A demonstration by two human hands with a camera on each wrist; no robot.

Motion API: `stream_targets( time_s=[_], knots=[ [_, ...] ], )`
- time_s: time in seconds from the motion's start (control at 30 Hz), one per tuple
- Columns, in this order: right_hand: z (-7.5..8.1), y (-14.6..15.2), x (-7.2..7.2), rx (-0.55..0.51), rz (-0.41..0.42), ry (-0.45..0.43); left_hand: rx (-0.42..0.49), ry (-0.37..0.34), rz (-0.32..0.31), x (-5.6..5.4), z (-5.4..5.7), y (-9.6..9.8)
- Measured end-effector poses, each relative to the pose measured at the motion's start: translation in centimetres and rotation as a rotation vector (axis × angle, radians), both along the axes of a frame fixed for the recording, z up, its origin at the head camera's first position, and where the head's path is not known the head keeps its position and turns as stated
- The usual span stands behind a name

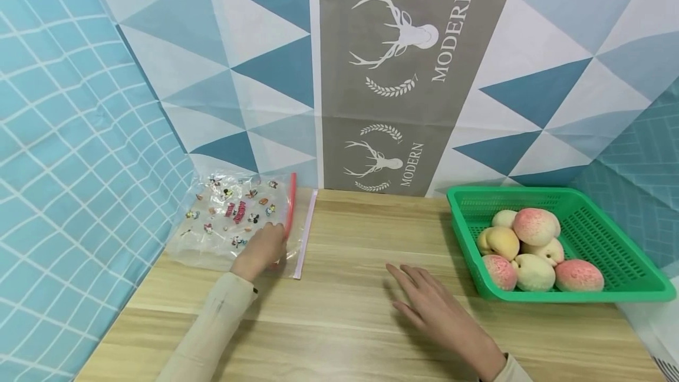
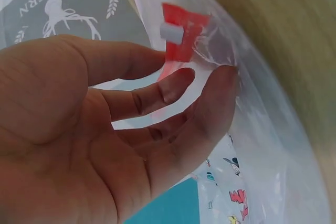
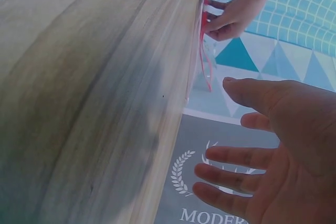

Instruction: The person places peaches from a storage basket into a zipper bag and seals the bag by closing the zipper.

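A clear plastic zip bag point(image 1: 220, 217) with small cartoon prints lies flat at the left of the table. Its red zip strip point(image 1: 291, 199) runs along the right side, near the mouth. My left hand point(image 1: 263, 247) holds the bag at the near end of this strip. In the left wrist view, the thumb and curved fingers point(image 2: 223, 98) stand around the red strip's end, close to a white slider point(image 2: 171, 33). My right hand point(image 1: 429, 305) holds nothing, its fingers extended and spread over the table, left of the green basket point(image 1: 480, 282).
Several peaches point(image 1: 534, 272), some pink and some pale yellow, lie in the green basket at the right. The wooden table point(image 1: 350, 240) meets a patterned cloth backdrop point(image 1: 366, 93) behind. Blue checked cloth point(image 1: 69, 134) walls the left side.
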State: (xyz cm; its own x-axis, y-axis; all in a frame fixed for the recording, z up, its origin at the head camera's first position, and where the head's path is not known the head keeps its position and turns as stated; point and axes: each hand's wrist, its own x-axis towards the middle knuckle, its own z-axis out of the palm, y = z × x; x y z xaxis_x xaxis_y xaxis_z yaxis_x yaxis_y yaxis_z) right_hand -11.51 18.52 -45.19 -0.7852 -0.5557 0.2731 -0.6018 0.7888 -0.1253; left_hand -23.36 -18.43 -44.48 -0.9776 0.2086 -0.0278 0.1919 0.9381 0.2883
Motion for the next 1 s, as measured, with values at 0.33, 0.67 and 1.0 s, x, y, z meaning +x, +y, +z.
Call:
stream_targets(
  time_s=[0.33,0.67,1.0],
  knots=[
    [0.0,-0.3,0.2,0.014,0.001,-0.041,-0.024,0.204,-0.013,0.8,1.8,0.2],
    [0.4,-1.2,0.1,0.011,0.017,-0.040,-0.076,0.472,-0.082,2.7,4.7,1.8],
    [1.9,-2.8,-0.6,-0.038,0.070,0.066,-0.149,0.601,-0.171,6.1,7.1,4.8]
  ],
)
